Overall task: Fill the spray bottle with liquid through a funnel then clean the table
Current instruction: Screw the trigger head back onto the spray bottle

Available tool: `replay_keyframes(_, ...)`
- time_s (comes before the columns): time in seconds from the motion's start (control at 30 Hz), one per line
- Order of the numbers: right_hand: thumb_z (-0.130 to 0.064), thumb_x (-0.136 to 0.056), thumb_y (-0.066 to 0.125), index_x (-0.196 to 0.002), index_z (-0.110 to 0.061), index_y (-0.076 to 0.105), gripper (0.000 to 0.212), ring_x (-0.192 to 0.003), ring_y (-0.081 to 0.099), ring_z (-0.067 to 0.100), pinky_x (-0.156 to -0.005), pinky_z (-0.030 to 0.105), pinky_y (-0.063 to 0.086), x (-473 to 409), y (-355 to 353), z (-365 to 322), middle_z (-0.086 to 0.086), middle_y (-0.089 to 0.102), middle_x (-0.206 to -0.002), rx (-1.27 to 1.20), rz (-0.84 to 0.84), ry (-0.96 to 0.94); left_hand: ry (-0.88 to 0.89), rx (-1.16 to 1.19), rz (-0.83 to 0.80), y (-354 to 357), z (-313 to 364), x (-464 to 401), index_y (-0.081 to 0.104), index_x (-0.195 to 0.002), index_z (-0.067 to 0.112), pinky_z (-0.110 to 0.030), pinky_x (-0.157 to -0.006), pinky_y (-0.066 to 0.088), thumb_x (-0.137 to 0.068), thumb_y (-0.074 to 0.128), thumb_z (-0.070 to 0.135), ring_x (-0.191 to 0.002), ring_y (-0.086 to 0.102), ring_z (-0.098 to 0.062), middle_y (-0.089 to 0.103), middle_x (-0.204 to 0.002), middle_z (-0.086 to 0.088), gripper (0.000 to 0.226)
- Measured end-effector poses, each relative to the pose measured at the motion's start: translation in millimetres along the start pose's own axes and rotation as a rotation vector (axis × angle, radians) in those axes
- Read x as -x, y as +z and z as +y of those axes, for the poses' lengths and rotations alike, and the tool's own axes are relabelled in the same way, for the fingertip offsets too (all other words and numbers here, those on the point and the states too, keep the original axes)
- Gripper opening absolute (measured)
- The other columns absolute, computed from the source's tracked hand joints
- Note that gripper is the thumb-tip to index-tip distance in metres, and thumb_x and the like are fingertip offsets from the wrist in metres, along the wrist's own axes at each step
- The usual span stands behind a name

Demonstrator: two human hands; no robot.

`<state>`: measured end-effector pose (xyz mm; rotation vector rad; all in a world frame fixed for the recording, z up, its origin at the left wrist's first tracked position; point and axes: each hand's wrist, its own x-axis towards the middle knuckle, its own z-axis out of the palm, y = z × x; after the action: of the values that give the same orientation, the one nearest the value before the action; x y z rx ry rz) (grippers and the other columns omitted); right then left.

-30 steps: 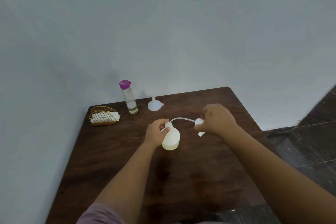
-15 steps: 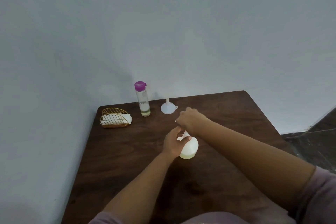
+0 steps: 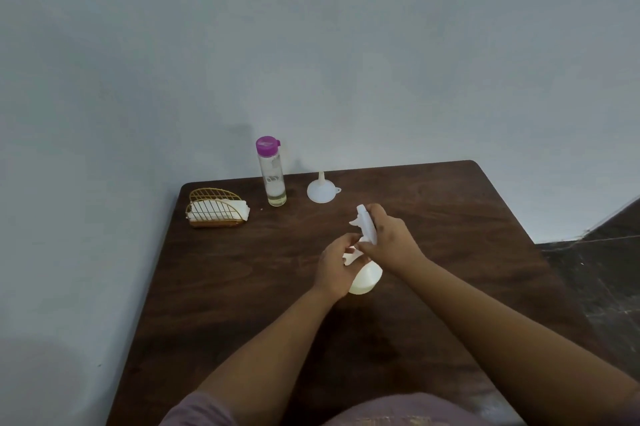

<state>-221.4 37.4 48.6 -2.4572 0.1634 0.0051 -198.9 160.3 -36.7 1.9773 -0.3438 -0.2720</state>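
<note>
funnel [image 3: 321, 189] right of bottle [image 3: 272, 172], on table [image 3: 242, 287]

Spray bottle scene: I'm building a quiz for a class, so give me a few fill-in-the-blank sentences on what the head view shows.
1. The right hand grips the white spray ____ above the spray bottle.
2. The tall clear bottle has a ____ cap.
3. The white funnel rests upside down, its spout pointing ____.
4. The white napkins sit in a ____ wire holder.

Missing words: head; purple; up; gold
</note>
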Motion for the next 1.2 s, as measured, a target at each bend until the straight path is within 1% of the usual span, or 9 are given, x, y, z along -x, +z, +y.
replay_keyframes(0.27,-0.024,-0.083,0.063,-0.142,-0.021,0.022,0.072,-0.061,0.058,0.012,-0.06,0.027,0.051,5,3,-7,-0.005,0.058,-0.07,0.19,0.045,-0.056,0.078,-0.018,0.023,0,-6,5,0.064,-0.114,0.019,-0.023,-0.082,0.05,-0.086,0.07,0.017,-0.097,0.063,-0.008,0.068,-0.106,0.007,0.029)
replay_keyframes(0.37,-0.061,-0.073,0.066,-0.138,-0.033,0.026,0.082,-0.107,0.059,0.025,-0.089,0.036,0.052,3,-16,7,0.005,0.058,-0.116,0.1,-0.168,-0.03,0.089,-0.041,-0.034,-2,-7,4,0.062,-0.117,0.019,-0.026,-0.085,0.052,-0.089,0.068,0.022,-0.099,0.062,-0.008,0.067,-0.108,0.007,0.029)
replay_keyframes(0.5,-0.05,-0.077,0.071,-0.149,-0.04,0.015,0.091,-0.147,-0.008,0.028,-0.116,0.055,0.011,2,-49,10,0.001,-0.01,-0.16,0.576,-0.35,-0.132,0.031,-0.049,-0.037,-2,-4,1,0.061,-0.118,0.025,-0.032,-0.088,0.054,-0.086,0.068,0.041,-0.102,0.061,-0.01,0.065,-0.116,0.009,0.037)
replay_keyframes(0.57,-0.034,-0.09,0.061,-0.141,-0.025,0.043,0.054,-0.146,0.018,0.024,-0.115,0.045,0.024,-2,-50,-3,0.006,0.028,-0.156,0.726,-0.343,-0.219,0.021,-0.034,-0.021,0,-6,2,0.062,-0.117,0.026,-0.036,-0.089,0.054,-0.084,0.069,0.045,-0.102,0.061,-0.01,0.066,-0.116,0.009,0.039)
replay_keyframes(0.63,-0.031,-0.096,0.053,-0.112,-0.015,0.064,0.026,-0.11,0.056,0.021,-0.092,0.032,0.047,-5,-43,-19,0.005,0.064,-0.112,0.738,-0.347,-0.19,0.006,-0.038,-0.003,0,-8,3,0.062,-0.118,0.026,-0.038,-0.092,0.054,-0.083,0.071,0.044,-0.104,0.062,-0.01,0.066,-0.118,0.008,0.041)
replay_keyframes(0.7,-0.032,-0.096,0.053,-0.088,-0.015,0.064,0.021,-0.073,0.057,0.013,-0.065,0.024,0.046,-5,-36,-28,-0.002,0.059,-0.075,0.706,-0.361,-0.075,0.019,-0.059,0.011,0,-9,4,0.062,-0.117,0.026,-0.038,-0.091,0.054,-0.082,0.073,0.042,-0.102,0.062,-0.008,0.066,-0.116,0.01,0.039)
replay_keyframes(0.83,-0.015,-0.09,0.06,-0.094,-0.008,0.068,0.012,-0.064,0.063,0.013,-0.057,0.021,0.048,-13,-35,-29,0.001,0.06,-0.071,0.525,-0.44,0.189,0.04,-0.125,0.03,2,-4,6,0.057,-0.126,0.028,-0.035,-0.095,0.053,-0.085,0.072,0.027,-0.106,0.057,-0.006,0.063,-0.123,0.008,0.043)
replay_keyframes(1.03,-0.043,-0.101,0.035,-0.065,-0.007,0.063,0.059,-0.041,0.046,0.009,-0.042,0.017,0.03,-16,-57,-13,0.003,0.056,-0.051,-0.444,-0.656,0.744,0.011,-0.157,-0.013,1,-7,5,0.056,-0.128,0.031,-0.036,-0.097,0.051,-0.081,0.07,0.052,-0.112,0.057,-0.014,0.061,-0.127,0.008,0.053)
replay_keyframes(1.2,-0.03,-0.095,0.054,-0.096,-0.007,0.066,0.026,-0.077,0.063,0.015,-0.063,0.019,0.046,-7,-58,-18,0.006,0.068,-0.089,0.148,-0.303,0.199,0.023,-0.145,-0.006,3,-8,3,0.061,-0.122,0.029,-0.037,-0.094,0.054,-0.08,0.069,0.054,-0.108,0.059,-0.013,0.064,-0.12,0.01,0.05)
